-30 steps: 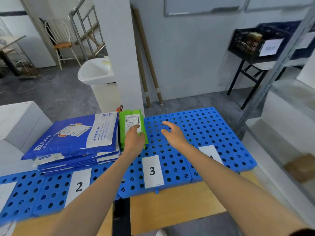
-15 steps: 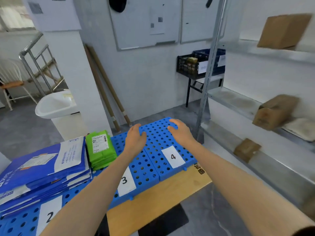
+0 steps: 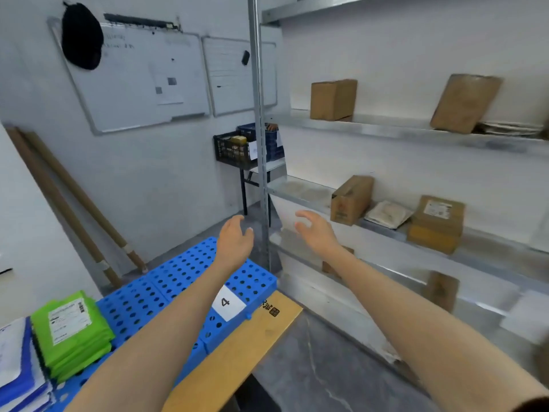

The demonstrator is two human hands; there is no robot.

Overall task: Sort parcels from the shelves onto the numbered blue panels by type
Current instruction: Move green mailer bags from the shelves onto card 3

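Note:
My left hand [image 3: 234,240] and my right hand [image 3: 316,231] are raised in front of me, both with relaxed fingers and holding nothing. They hover near the metal shelf post [image 3: 258,114], short of the middle shelf [image 3: 386,230]. That shelf carries a brown cardboard box [image 3: 350,200], a flat pale parcel [image 3: 387,214] and a stacked pair of boxes [image 3: 436,223]. The upper shelf holds two brown boxes [image 3: 332,99] [image 3: 465,102]. The blue panel marked 4 [image 3: 246,281] lies below my left forearm. A stack of green parcels [image 3: 71,328] sits on the panel at the left, beside blue mailers [image 3: 15,364].
The panels rest on a wooden table [image 3: 237,358]. A lower shelf holds small brown boxes [image 3: 441,289]. A black crate [image 3: 234,150] stands on a stand behind the post. Two whiteboards [image 3: 136,81] hang on the wall, with cardboard tubes [image 3: 74,209] leaning beside them.
My left hand let go of the green parcel on its stack. Both hands lifted off the panels and swung right toward the shelves as my view turned that way.

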